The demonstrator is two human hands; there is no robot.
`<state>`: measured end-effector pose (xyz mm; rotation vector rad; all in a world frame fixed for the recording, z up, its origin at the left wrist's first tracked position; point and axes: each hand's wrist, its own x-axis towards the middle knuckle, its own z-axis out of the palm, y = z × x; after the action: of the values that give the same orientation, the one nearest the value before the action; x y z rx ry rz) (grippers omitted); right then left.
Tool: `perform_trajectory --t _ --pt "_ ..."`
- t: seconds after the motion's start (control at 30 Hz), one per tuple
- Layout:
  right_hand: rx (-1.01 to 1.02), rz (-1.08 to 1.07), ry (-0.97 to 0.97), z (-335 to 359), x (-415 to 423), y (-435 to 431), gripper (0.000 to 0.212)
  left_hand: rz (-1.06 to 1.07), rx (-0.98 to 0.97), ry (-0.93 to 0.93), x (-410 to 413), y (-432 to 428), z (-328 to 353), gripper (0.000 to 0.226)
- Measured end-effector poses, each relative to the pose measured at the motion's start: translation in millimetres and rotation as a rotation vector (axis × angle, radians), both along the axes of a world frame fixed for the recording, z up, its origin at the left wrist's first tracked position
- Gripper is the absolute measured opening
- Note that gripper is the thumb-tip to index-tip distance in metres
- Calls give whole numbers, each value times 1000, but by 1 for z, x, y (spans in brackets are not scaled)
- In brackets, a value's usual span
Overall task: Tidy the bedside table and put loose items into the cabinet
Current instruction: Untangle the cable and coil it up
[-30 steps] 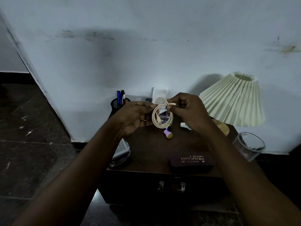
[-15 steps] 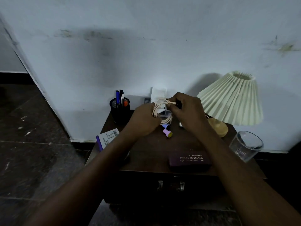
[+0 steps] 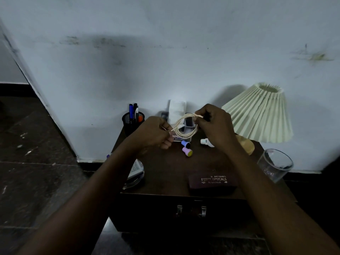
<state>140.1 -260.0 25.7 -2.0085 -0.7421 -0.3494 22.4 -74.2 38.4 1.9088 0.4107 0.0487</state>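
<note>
A cream cable point(image 3: 185, 134) is wound into a small loop, held in the air above the back of the dark bedside table point(image 3: 165, 172). My left hand point(image 3: 153, 134) pinches one loose end at the loop's left side. My right hand point(image 3: 214, 126) pinches the other end at the top right of the loop. On the table lie a blue cap point(image 3: 185, 143), a pink and yellow cap point(image 3: 187, 151), a white small bottle point(image 3: 206, 141) and a dark spectacle case point(image 3: 212, 183). The cabinet front point(image 3: 191, 211) below has two metal handles and is closed.
A black mesh pen holder point(image 3: 132, 122) stands at the back left. A pleated cream lamp point(image 3: 261, 115) fills the back right. An empty glass point(image 3: 275, 165) sits near the right edge. A small box with white paper point(image 3: 177, 109) stands behind the cable. A booklet on a glass dish point(image 3: 135, 172) lies at the left edge.
My left hand has moved left off the loop and now pulls a loose end out sideways. My right hand keeps its hold at the top. The loop has opened wider.
</note>
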Motion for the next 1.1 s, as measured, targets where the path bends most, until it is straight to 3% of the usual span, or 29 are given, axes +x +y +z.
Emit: perform_trajectory --t 0.4,0.6,0.8,0.87,1.0,1.1 --pt "306 398 454 5 -3 -1 12 23 142 -249 7 7 -22 40" --pt "416 495 674 10 -1 -6 8 -40 -221 -329 4 10 -19 32" --pt "385 324 569 13 -3 -5 16 -88 -246 -320 5 12 -17 31" --pt "314 284 553 12 -4 -2 20 -46 -158 -327 6 11 -18 25" --pt "158 418 639 8 -5 -3 23 44 343 -360 7 11 -19 26" --pt "55 465 536 3 -5 -3 8 50 384 -355 7 7 -18 30"
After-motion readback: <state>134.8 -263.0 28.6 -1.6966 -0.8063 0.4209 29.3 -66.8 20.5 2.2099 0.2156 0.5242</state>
